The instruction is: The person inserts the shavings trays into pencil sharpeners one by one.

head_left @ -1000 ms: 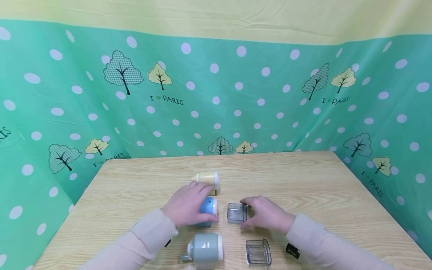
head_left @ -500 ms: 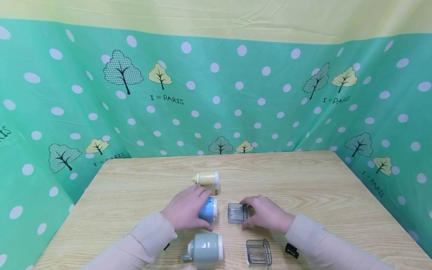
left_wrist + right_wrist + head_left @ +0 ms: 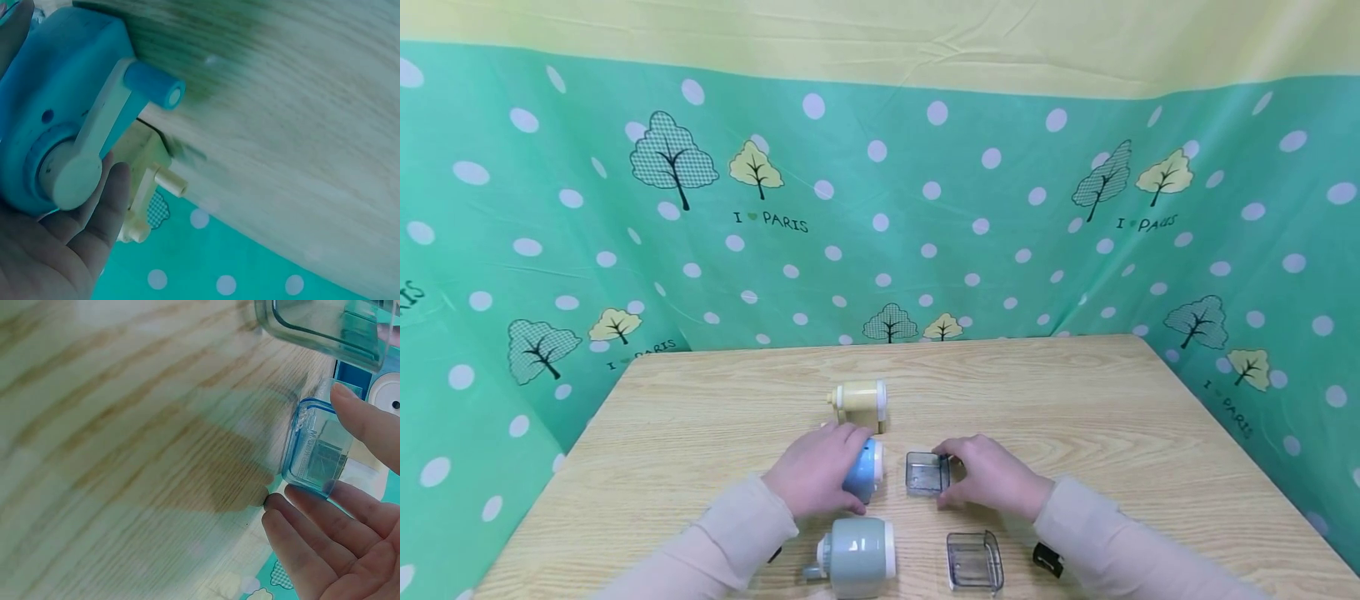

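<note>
In the head view my left hand [image 3: 816, 471] spans a blue hand-crank pencil sharpener [image 3: 865, 468], fingers on the far side, thumb on the near side. The left wrist view shows the sharpener's pale crank arm with its blue knob [image 3: 156, 84] beside the palm. My right hand [image 3: 992, 477] pinches a clear smoky shavings drawer [image 3: 922, 473] between thumb and fingers, just right of the blue sharpener. In the right wrist view the thumb [image 3: 369, 422] meets the drawer's upper edge and the fingertips its lower edge.
Behind the left hand lies a yellow crank sharpener [image 3: 859, 396]. A grey-green one [image 3: 859, 557] lies in front, with a second clear drawer [image 3: 973, 560] to its right. All are on a wooden table [image 3: 700, 417] backed by a green dotted curtain [image 3: 880, 267].
The left hand has drawn slightly back toward the person around the blue sharpener, baring more of the yellow sharpener. Its thumb has shifted left and nearer. The right hand and drawer look almost still.
</note>
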{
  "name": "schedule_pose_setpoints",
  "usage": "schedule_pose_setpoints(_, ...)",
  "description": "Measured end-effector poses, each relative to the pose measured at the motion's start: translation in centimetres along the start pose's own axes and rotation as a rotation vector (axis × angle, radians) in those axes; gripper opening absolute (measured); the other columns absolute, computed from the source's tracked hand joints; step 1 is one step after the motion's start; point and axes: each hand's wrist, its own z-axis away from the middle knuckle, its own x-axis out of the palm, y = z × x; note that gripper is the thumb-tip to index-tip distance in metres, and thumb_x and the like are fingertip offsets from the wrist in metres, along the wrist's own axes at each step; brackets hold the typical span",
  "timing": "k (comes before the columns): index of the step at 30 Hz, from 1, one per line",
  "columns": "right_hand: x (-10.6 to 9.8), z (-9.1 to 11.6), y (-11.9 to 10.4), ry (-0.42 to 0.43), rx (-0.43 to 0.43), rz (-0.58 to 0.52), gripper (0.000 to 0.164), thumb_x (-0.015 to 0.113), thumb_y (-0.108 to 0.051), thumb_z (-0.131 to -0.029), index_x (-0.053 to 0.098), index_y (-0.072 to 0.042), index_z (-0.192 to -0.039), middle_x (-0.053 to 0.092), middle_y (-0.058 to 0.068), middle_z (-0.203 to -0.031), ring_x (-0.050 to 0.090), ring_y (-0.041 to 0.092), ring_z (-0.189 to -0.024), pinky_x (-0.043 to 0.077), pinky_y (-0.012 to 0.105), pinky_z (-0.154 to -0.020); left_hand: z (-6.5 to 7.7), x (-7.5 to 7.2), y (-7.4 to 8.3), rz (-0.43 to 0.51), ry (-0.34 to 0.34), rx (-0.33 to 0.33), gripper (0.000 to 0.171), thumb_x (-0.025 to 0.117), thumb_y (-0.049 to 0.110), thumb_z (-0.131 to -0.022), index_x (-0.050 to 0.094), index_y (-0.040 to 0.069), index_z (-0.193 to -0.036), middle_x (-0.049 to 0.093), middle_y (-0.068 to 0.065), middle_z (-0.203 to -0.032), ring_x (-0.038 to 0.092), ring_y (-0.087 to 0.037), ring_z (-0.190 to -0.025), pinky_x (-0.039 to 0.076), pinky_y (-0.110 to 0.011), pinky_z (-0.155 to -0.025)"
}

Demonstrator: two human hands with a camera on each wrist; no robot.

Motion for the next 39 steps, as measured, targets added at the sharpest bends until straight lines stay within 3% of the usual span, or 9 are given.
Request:
schedule_pose_setpoints(6,0.1,-0.1,0.1,-0.009,-0.005,-0.004,0.067,0.088,-0.028,-0.066,0.069,0.002,-0.122,0.071,0.019,-0.117,0.066,0.035,-0.107,0.053,0.053,-0.095,-0.2,0.8,0.0,0.036,0.011,-0.019,0.088,0.086,0.040,-0.067,0.054,-0.001,-0.138,0.063,-0.015,-0.127,0.061,-0.030,-0.110,0.054,-0.046,-0.094)
schedule_pose_setpoints(12,0.1,0.0,0.1,-0.001,0.010,0.009,0.067,0.088,-0.029,-0.065,0.069,0.001,-0.122,0.072,0.018,-0.116,0.066,0.033,-0.105,0.053,0.053,-0.094,-0.5,1.4,-0.1,0.006,0.053,-0.006,0.083,0.086,0.041,-0.066,0.056,0.000,-0.132,0.064,-0.013,-0.118,0.062,-0.027,-0.101,0.056,-0.043,-0.088)
schedule_pose_setpoints(39,-0.2,-0.3,-0.2,-0.036,0.007,0.022,0.069,0.088,-0.030,-0.065,0.068,0.000,-0.124,0.072,0.018,-0.118,0.066,0.034,-0.108,0.052,0.053,-0.096,-0.7,1.7,-0.2,-0.046,0.084,-0.008,0.086,0.085,0.051,-0.063,0.059,0.002,-0.129,0.066,-0.008,-0.107,0.062,-0.021,-0.091,0.057,-0.038,-0.079)
